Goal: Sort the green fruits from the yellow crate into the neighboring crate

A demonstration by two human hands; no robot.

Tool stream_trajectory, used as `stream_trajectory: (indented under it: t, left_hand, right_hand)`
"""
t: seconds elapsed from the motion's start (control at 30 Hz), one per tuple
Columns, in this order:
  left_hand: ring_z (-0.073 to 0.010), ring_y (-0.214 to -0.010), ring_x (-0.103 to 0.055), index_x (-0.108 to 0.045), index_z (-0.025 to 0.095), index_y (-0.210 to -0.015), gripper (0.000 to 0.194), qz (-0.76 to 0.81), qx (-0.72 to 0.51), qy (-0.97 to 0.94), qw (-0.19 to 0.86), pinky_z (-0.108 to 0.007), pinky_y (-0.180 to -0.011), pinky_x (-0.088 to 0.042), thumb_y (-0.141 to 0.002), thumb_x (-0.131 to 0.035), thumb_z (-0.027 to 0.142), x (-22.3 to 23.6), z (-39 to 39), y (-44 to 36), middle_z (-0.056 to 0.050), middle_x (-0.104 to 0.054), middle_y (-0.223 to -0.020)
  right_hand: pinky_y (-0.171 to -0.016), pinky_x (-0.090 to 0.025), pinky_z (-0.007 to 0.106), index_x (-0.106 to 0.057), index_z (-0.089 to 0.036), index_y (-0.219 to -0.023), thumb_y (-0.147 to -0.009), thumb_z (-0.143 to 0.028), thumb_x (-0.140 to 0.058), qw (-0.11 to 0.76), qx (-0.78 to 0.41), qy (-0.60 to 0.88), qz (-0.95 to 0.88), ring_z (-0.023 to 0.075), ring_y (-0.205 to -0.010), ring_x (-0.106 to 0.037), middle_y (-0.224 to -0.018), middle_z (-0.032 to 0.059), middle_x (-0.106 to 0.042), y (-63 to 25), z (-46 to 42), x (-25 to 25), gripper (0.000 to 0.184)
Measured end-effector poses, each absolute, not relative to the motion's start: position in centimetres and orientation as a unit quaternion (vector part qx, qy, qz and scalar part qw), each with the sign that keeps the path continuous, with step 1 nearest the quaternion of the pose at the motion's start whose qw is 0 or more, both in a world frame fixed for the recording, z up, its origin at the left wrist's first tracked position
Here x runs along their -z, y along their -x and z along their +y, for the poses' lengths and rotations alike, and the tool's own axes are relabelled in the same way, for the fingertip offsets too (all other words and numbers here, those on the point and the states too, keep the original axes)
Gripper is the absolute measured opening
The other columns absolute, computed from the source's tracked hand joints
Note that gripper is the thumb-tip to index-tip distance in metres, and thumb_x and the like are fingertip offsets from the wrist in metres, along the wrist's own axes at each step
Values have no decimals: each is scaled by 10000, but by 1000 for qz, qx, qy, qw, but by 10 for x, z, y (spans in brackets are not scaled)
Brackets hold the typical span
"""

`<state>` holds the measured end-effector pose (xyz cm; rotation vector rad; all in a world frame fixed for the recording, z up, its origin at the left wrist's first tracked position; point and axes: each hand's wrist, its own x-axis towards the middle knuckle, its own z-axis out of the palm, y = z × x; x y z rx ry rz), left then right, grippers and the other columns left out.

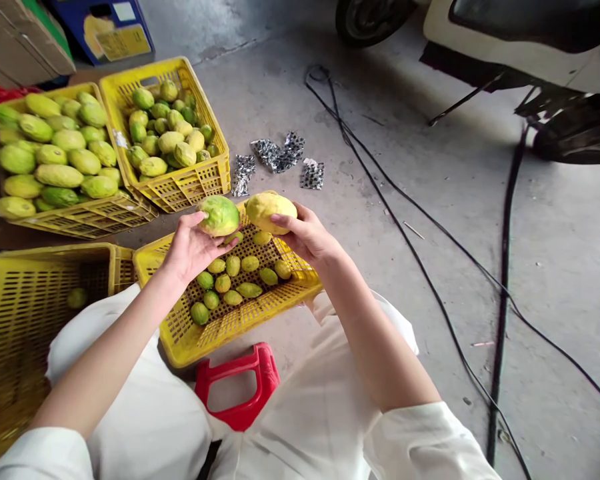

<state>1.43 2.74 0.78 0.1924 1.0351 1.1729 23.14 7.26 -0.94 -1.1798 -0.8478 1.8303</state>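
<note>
In my left hand (pixel 190 247) is a large green-and-yellow lemon (pixel 219 215), gripped between thumb and fingers. My right hand (pixel 307 233) grasps a yellower lemon (pixel 270 211), its thumb lying across the near side. The two fruits are held side by side, close together, above the far end of a yellow plastic crate (pixel 180 350). Several small lemons, such as a greenish lemon (pixel 249 290), lie spread over that crate's slatted bottom. Part of the crate's far end is hidden behind my hands and the fruit.
Two yellow crates, a left crate (pixel 90 223) and a right crate (pixel 190 180), hold heaps of lemons. Another crate (pixel 25 267) at left contains a small fruit (pixel 77 298). Silvery wrappers (pixel 280 155), a black cable (pixel 430 293), a scooter (pixel 520 47) and a red stool (pixel 237 393) are around me.
</note>
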Motion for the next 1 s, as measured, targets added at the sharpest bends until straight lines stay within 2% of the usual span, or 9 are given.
stream_trajectory:
  t: [0.13, 0.27, 0.37, 0.5, 0.6, 0.8, 0.9, 1.0]
  left_hand:
    - [-272, -1017, -720, -654, 227, -1020, 377, 483, -529, -82, 693, -352, -768, -570, -709, -793, 389, 0, 30, -9, -67, -759, -1032]
    - [-286, -1021, -719, -661, 235, -1006, 384, 481, -537, -76, 689, -340, -741, -552, -705, -804, 426, 9, 31, -6, -58, -752, -993]
    - [-288, -1028, -719, -654, 238, -1021, 397, 476, -535, -80, 693, -374, -797, -573, -711, -795, 441, 10, 30, -6, -55, -753, -1010]
    - [-304, -1079, -716, -640, 239, -1092, 429, 469, -530, -78, 703, -468, -944, -585, -715, -766, 402, 0, 28, -11, -70, -755, -1072]
    - [-286, -1038, -720, -641, 234, -1118, 443, 469, -533, -66, 701, -472, -975, -594, -705, -749, 351, -8, 27, -15, -79, -760, -1065]
    - [-245, -975, -749, -658, 234, -1075, 309, 481, -530, -50, 697, -339, -786, -617, -778, -684, 313, -4, 27, -15, -72, -774, -1012]
    - [-235, -932, -749, -653, 239, -1022, 274, 484, -529, -55, 695, -283, -678, -574, -764, -710, 309, 3, 28, -13, -63, -770, -969]
    - [-234, -906, -738, -648, 241, -1017, 315, 481, -537, -63, 691, -276, -651, -549, -733, -740, 341, 7, 29, -11, -61, -768, -957]
  right_hand:
    - [-1035, -640, 431, -667, -240, -1129, -536, -491, -1016, 412, -702, 473, -336, 311, -1197, -739, -1184, 87, -775, -230, 73, 8, 733]
    - [-1084, -620, 428, -666, -232, -1033, -494, -547, -1030, 442, -691, 473, -323, 319, -1239, -728, -1143, 86, -781, -229, 75, 8, 723]
    - [-1038, -636, 414, -666, -246, -996, -486, -570, -1031, 432, -699, 474, -316, 312, -1228, -731, -1111, 76, -778, -231, 76, 8, 706]
    - [-898, -672, 389, -663, -307, -1025, -504, -541, -1025, 413, -727, 464, -294, 265, -1086, -752, -1095, 35, -770, -232, 75, 6, 676]
    - [-879, -667, 354, -658, -329, -1010, -535, -505, -1013, 430, -718, 459, -297, 231, -1031, -735, -1064, 9, -756, -230, 73, 5, 619]
    - [-980, -631, 356, -645, -314, -1063, -554, -503, -1003, 451, -708, 454, -298, 237, -1165, -713, -1082, 7, -753, -229, 75, 10, 651]
    - [-964, -629, 355, -648, -296, -1040, -566, -536, -993, 457, -705, 459, -290, 243, -1156, -719, -1058, 14, -756, -228, 77, 12, 634]
    - [-923, -636, 350, -660, -284, -968, -578, -595, -970, 446, -708, 475, -272, 271, -1142, -720, -956, 26, -744, -228, 77, 14, 587]
